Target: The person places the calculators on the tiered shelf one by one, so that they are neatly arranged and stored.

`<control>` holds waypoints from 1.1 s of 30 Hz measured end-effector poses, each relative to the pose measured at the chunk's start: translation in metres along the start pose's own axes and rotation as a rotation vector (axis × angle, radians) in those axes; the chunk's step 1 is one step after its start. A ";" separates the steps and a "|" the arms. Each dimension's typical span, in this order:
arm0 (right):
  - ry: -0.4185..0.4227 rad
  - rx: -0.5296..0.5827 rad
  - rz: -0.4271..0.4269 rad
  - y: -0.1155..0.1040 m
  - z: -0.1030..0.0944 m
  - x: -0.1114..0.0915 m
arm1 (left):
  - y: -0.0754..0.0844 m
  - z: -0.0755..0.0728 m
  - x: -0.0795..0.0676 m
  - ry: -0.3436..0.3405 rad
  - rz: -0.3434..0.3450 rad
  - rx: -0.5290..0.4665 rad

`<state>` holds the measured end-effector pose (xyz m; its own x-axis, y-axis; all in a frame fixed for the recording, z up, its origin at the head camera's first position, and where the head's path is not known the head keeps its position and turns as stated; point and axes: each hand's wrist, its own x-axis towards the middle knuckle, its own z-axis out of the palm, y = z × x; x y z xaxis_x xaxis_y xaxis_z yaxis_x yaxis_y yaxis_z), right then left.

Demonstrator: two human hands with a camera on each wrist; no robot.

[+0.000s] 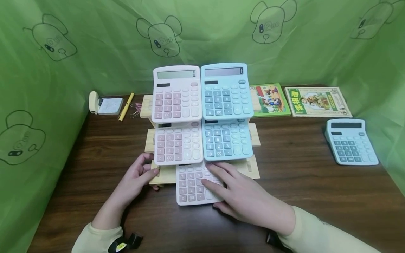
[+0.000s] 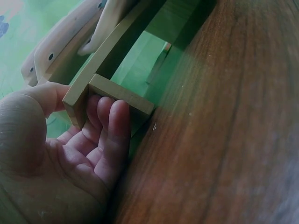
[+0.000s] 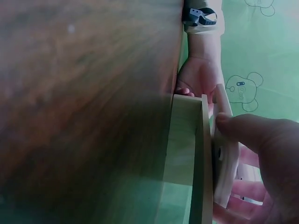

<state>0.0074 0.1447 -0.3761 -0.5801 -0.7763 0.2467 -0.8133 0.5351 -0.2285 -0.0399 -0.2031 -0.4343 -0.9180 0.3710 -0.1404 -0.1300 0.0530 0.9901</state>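
Note:
A stepped wooden stand [image 1: 253,168] holds two pink and two blue calculators on its upper tiers. My left hand [image 1: 134,181] grips the left end of its lowest shelf; in the left wrist view the thumb is on one face of the board [image 2: 105,60] and the fingers curl beneath. My right hand [image 1: 243,193] holds a pink calculator [image 1: 191,189] over this lowest tier, fingers across its keys and thumb at its near right edge. The right wrist view shows that calculator [image 3: 224,158] from its edge, close along the shelf board [image 3: 202,163].
Another blue calculator [image 1: 354,144] lies at the right. Behind the stand are two illustrated books, one green-edged [image 1: 269,100] and one cream [image 1: 319,102]. Back left hold a white stapler-like object [image 1: 93,102], a notepad [image 1: 110,106], a yellow pen [image 1: 126,107] and pink clips [image 1: 136,110].

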 end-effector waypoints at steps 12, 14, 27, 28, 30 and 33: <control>0.008 0.007 -0.038 -0.001 0.009 0.009 | -0.001 -0.001 0.001 -0.036 0.034 -0.010; 0.001 0.014 -0.042 0.000 0.010 0.010 | 0.000 -0.001 0.001 -0.033 0.031 -0.010; -0.017 0.031 -0.081 -0.006 0.015 0.022 | 0.002 0.001 0.001 -0.040 0.048 -0.014; -0.013 0.031 -0.079 -0.007 0.016 0.023 | 0.002 0.001 0.001 -0.042 0.048 -0.012; -0.004 0.031 -0.077 -0.008 0.016 0.025 | 0.002 0.001 0.001 -0.041 0.044 -0.009; 0.010 0.037 -0.071 -0.010 0.016 0.029 | 0.001 0.000 0.001 -0.035 0.049 0.003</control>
<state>-0.0004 0.1119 -0.3818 -0.5218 -0.8084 0.2725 -0.8501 0.4662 -0.2448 -0.0409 -0.2025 -0.4332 -0.9094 0.4057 -0.0916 -0.0841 0.0363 0.9958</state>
